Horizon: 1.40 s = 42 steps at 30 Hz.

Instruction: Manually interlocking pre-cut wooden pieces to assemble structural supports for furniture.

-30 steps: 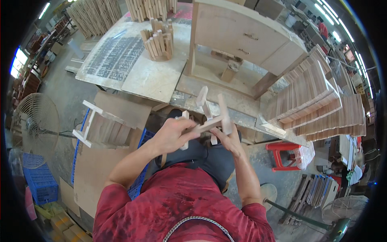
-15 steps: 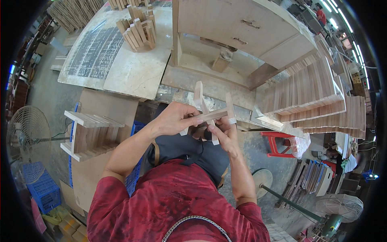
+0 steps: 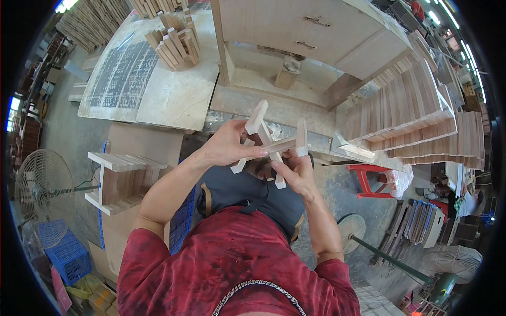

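Above my lap I hold a small pale wooden frame made of crossing bars with short upright blocks at their ends. My left hand is closed on its left side, with the thumb lying along a crossbar. On the right side, the fingers of my right hand are wrapped round the wood, and the thumb presses near the crossing. The frame is tilted, and my hands hide part of its joints.
Ahead stands a wooden cabinet on the workbench. Bundled wood blocks lie at the back left, with stacked slatted panels at the right. Stacked frames lie left of me. A red stool and a fan stand right.
The wooden frame has turned and tilted a little in my hands, so its left upright block shows larger. Both hands keep their grip. The whole view has shifted slightly.
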Motion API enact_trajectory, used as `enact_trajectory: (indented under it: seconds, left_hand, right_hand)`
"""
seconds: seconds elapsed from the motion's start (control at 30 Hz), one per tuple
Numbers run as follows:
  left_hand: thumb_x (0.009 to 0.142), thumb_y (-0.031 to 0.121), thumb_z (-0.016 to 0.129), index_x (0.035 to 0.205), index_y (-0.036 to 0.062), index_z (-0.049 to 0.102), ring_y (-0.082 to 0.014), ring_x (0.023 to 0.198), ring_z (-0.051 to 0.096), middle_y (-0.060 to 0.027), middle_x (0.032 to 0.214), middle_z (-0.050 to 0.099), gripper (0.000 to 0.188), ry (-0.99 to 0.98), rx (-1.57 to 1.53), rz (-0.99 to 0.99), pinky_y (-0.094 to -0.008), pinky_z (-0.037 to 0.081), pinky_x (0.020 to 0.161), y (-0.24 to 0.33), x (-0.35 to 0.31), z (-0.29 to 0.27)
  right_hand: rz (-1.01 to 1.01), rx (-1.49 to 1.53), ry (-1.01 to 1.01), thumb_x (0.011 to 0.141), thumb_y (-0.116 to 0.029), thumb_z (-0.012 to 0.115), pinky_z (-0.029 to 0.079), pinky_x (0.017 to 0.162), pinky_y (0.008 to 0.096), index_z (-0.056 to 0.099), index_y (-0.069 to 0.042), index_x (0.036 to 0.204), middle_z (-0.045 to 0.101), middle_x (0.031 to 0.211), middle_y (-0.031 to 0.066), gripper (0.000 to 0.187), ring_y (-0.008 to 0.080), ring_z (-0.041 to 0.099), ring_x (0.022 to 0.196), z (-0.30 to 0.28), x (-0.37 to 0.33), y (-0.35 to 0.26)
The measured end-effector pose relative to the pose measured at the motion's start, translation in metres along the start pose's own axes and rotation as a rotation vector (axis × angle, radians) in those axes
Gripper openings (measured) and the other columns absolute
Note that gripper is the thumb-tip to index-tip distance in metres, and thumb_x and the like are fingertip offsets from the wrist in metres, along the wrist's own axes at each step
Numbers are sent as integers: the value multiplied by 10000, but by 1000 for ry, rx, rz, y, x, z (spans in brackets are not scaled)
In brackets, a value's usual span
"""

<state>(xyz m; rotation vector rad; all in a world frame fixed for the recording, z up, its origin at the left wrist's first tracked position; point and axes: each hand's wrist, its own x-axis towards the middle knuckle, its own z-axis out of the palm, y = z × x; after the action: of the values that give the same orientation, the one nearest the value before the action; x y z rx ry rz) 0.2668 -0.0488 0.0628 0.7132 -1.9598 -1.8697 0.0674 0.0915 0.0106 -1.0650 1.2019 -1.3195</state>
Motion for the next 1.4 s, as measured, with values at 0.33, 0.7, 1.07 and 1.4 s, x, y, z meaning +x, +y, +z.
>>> enact_trajectory:
  seconds: [0.33,0.7,1.07,1.4]
  left_hand:
    - [850,111,801,1156,-46,665,-156,910,674,-144,1026,744,370,118,30,81,-341,540,872,15,-17,31]
    - [895,98,744,1137,-15,680,-156,841,674,-108,917,731,274,165,143,71,-330,547,794,-30,19,23]
    - [982,236,734,1282,-51,634,-175,1086,669,-132,1163,725,427,-11,-244,-56,-328,522,961,-8,17,-4]
    - [862,155,823,1078,-45,713,-172,854,720,-118,960,749,315,93,-56,-96,-322,589,752,-15,28,15]
  right_hand:
    - [0,-129,176,939,-105,765,524,725,291,646,25,1163,705,959,82,285,130,647,836,12,-11,-43]
    - [49,-44,332,919,-220,794,426,561,251,709,29,945,672,782,8,265,59,568,671,10,25,-5]
    - [254,187,144,998,-264,725,513,645,258,699,35,1009,728,872,61,301,91,648,738,-15,56,-25]
    - [182,-20,132,977,-192,729,505,643,267,727,58,1029,718,868,52,255,87,633,752,-10,44,-18]
